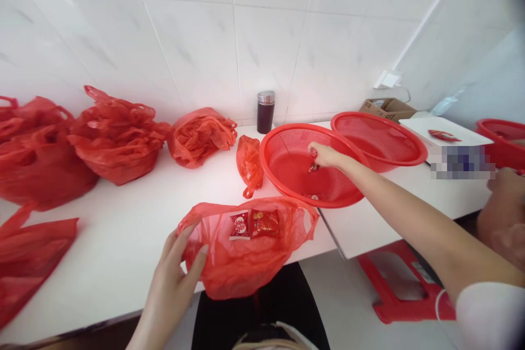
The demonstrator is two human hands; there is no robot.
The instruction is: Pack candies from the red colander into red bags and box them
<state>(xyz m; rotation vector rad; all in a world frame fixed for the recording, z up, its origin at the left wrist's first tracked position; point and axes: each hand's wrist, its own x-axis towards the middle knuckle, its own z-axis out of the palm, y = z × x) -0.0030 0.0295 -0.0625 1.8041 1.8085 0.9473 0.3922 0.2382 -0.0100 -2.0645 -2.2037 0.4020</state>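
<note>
Near the lower centre of the frame, an open red plastic bag (227, 279) lies at the front edge of a white table (123, 229), with two small packets inside: a dark red packet (240, 226) with white lettering and, touching it on the right, a brighter red packet (266, 223) with yellow marks. The left hand (169, 273) is at the bag's left edge, its thumb and forefinger standing apart and the thin red film lying against their tips.

Right of centre, the right hand (325, 155) reaches into a red mesh basket (279, 147), its fingers curled close together. A small wrapped item (314, 168) shows just at the fingertips; whether they are clamped on it, I cannot tell. Another small item (314, 197) lies by the basket's near wall. A second red basket (379, 139) sits just behind and to the right.

Between the basket and the bags along the left, a dark bottle (266, 114) with a silvery lid stands upright by the tiled wall (188, 27). A small crumpled bag (248, 159) lies beside the basket, and bunched red bags (118, 145) fill the left side. At the right edge, another person's arm (502, 208) is partly visible.
</note>
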